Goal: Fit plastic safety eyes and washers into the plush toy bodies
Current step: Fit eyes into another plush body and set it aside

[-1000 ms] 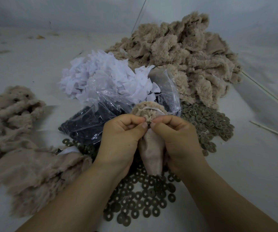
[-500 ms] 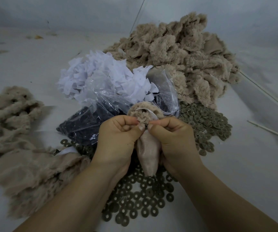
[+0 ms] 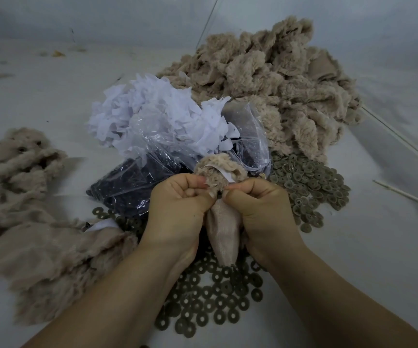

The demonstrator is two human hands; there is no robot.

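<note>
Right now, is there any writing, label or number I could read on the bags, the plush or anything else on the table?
Clear bag of black eyes: a small dark mark printed near its lower edge, too small and blurred to read.
White strip on the plush body held by both hands: no writing visible.
White paper scraps, washers, plush piles: no text.
Nothing here can be read.
</note>
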